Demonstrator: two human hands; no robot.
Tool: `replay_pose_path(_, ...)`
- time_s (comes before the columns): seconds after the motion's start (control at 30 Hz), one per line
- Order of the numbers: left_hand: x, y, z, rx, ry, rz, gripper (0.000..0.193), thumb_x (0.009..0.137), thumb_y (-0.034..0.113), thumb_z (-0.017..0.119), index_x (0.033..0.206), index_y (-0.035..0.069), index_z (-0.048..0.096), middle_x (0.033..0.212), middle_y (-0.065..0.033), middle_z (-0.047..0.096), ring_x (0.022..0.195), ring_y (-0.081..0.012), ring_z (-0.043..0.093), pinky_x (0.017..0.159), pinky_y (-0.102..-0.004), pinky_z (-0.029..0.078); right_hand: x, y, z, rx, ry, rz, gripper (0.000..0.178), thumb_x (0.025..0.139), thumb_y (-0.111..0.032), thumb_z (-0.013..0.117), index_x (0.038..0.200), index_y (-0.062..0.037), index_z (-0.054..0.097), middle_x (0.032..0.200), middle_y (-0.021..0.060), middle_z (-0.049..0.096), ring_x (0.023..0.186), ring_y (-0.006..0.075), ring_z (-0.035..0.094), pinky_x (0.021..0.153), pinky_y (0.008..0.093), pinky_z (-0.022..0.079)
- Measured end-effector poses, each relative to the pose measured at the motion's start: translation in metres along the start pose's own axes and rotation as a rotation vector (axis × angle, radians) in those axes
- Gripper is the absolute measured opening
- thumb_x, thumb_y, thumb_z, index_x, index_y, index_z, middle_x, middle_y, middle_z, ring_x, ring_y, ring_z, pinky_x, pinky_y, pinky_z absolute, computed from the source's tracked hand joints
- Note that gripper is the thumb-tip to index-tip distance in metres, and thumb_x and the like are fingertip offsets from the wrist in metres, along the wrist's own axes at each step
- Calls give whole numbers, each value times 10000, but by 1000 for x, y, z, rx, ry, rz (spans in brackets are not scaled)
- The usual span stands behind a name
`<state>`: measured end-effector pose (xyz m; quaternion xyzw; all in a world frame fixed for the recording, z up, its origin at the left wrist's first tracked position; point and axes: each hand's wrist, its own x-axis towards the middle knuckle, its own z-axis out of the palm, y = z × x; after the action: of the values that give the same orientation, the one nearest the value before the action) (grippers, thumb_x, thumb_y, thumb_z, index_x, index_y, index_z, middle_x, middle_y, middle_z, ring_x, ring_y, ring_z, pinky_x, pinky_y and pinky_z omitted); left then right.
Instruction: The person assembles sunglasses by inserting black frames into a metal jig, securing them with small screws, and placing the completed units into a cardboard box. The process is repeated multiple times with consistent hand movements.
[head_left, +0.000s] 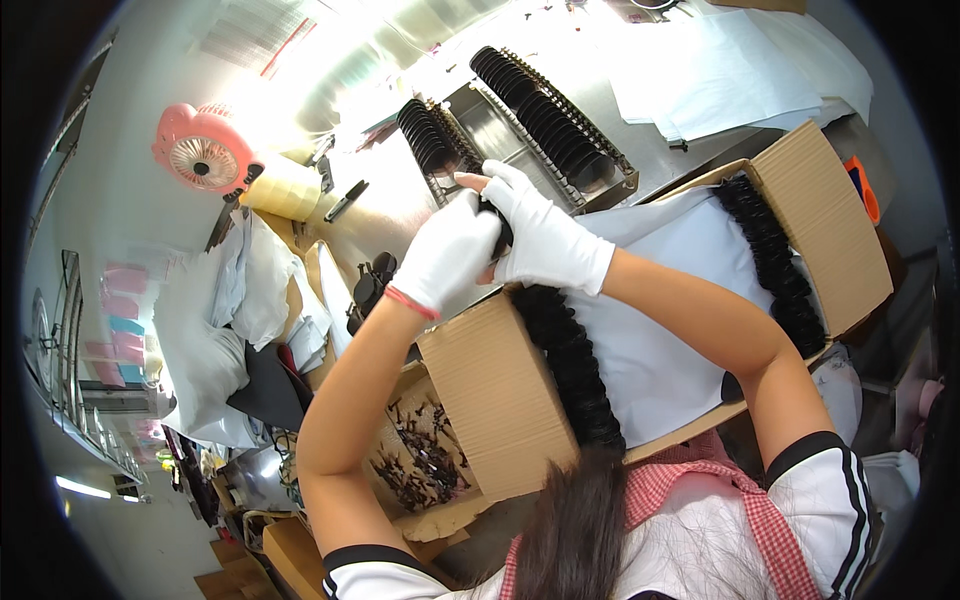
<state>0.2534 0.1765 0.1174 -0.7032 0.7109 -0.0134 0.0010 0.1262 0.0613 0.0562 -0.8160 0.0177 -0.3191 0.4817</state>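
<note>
My left hand [445, 252] and my right hand [545, 235], both in white gloves with some bare fingertips, meet above the near end of the racks. Their fingers are closed round a small dark piece [505, 225], mostly hidden by the gloves, so its kind does not show. Just beyond them, a metal rack [455, 135] carries a row of thin dark lens-like discs. A longer rack [545, 115] with more such discs stands to its right. Below my right forearm lies an open cardboard box [495, 405] with white sheeting [660, 310] between two rows of black bunched pieces [565, 360].
A pink fan [205, 150], a yellowish roll [283, 190] and a black marker [346, 201] are at the left. A carton of small dark parts [425, 455] sits below my left forearm. White sheets [735, 75] and an orange-handled tool [862, 188] lie at the right.
</note>
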Motion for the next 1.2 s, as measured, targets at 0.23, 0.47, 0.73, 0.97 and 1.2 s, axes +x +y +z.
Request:
replay_pose_path(0.23,11,-66,-3,-619,-100,-251,438,940,296,660,1214,-31,563,1046,-133,652,1001,-169,610,943,-320,475,-15,22,-24,-166,-23,104,578,698,-124,763,1243,-116,571,1161,141,564,1114,312,573,956,377,506)
replay_pose_path(0.47,63,-161,56,-88,79,-644,928,649,577,825,1244,-77,542,1056,-210,673,1051,-316,630,920,-389,481,-14,43,-43,-184,-288,60,492,682,-83,763,1151,-109,617,1106,89,616,1073,291,614,924,367,528)
replay_pose_path(0.73,84,-145,37,-173,-39,-596,675,703,515,777,1110,2,617,1095,-148,670,1033,-286,625,945,-387,465,-12,60,-58,-92,-409,-64,547,665,-361,861,1118,-137,653,1001,122,679,909,320,669,820,384,542)
replay_pose_path(0.97,112,-113,54,-831,8,-968,321,871,281,586,969,-24,588,820,-241,655,756,-390,647,747,-473,536,-16,62,-64,-89,-378,-19,509,666,-25,699,1169,-80,646,1098,94,674,1018,267,662,910,352,536)
replay_pose_path(1.2,76,-75,24,232,-115,-641,298,861,155,535,1093,-29,565,1027,-288,668,977,-444,655,839,-490,527,-12,43,-49,174,44,118,600,710,-10,713,1291,-78,582,1375,154,536,1248,292,569,1076,363,447)
